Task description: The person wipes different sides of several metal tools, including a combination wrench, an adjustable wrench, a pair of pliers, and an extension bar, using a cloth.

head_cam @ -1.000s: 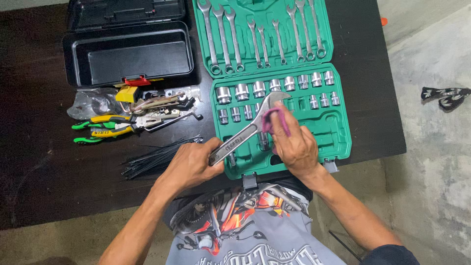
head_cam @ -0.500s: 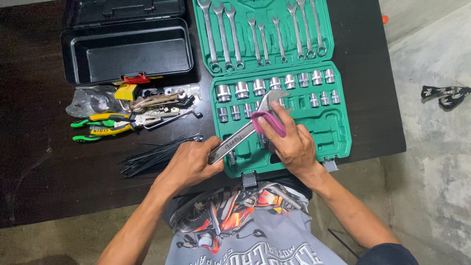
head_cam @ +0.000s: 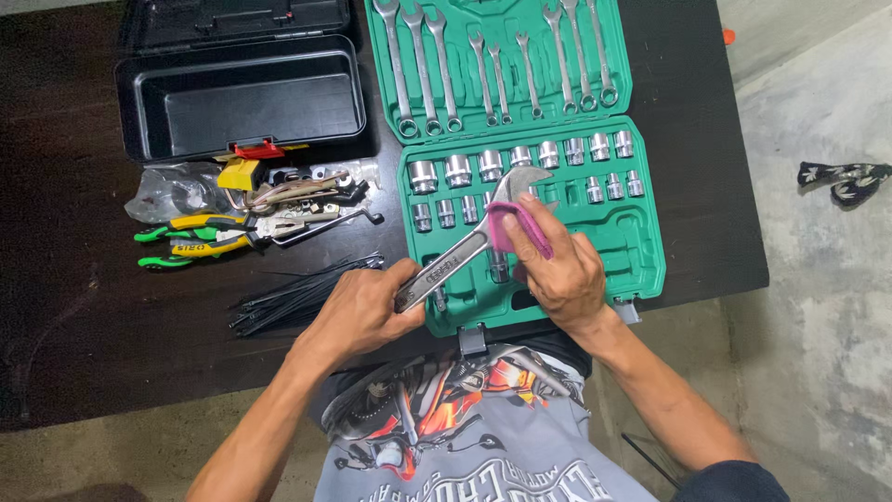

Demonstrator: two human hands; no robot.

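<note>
While the left hand (head_cam: pixel 360 310) is wrapped tight around the lower handle of an adjustable wrench (head_cam: pixel 469 244), the right hand (head_cam: pixel 560 271) pinches a small pink cloth (head_cam: pixel 518 226) against the upper shaft, just below the wrench's head. The wrench slants from lower left to upper right, held in the air above the near half of an open green socket case (head_cam: pixel 641 251), its open head over the rows of chrome sockets (head_cam: pixel 520 160). The case's raised lid half carries a row of combination spanners (head_cam: pixel 497 65) clipped side by side. The case lies on a dark tabletop (head_cam: pixel 74 307), its near edge at the person's waist.

To the left of the left hand lies a loose bundle of black cable ties (head_cam: pixel 297 296). Beyond them sits a heap of hand tools, with green-and-yellow handled pliers (head_cam: pixel 190 237) at its left and a crumpled clear plastic bag (head_cam: pixel 172 193) behind. Farther back stands an open black toolbox (head_cam: pixel 246 98) with a red latch. A pair of dark sandals (head_cam: pixel 841 181) lies on the concrete floor, well apart to the right.
</note>
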